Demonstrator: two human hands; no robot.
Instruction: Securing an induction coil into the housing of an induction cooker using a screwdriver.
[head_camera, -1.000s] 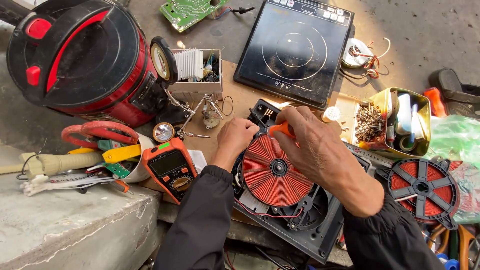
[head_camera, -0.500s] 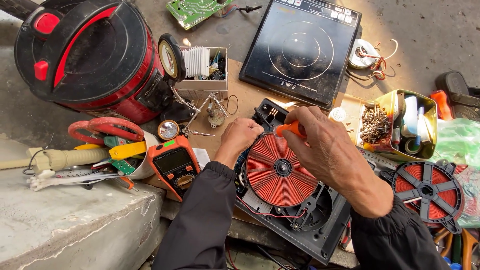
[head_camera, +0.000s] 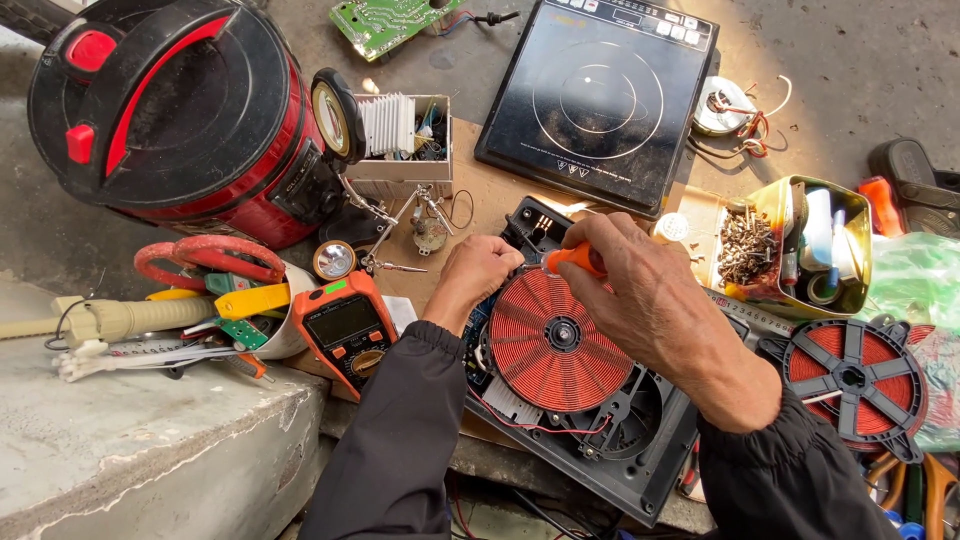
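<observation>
Lying below hands: red coil

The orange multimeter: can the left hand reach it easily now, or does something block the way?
Probably yes. The left hand is closed at the edge of the opened cooker, and the orange multimeter lies face up just beside that sleeve, with nothing on top of it or between them.

A red and black cooker, an orange multimeter and a screw tin.
</observation>
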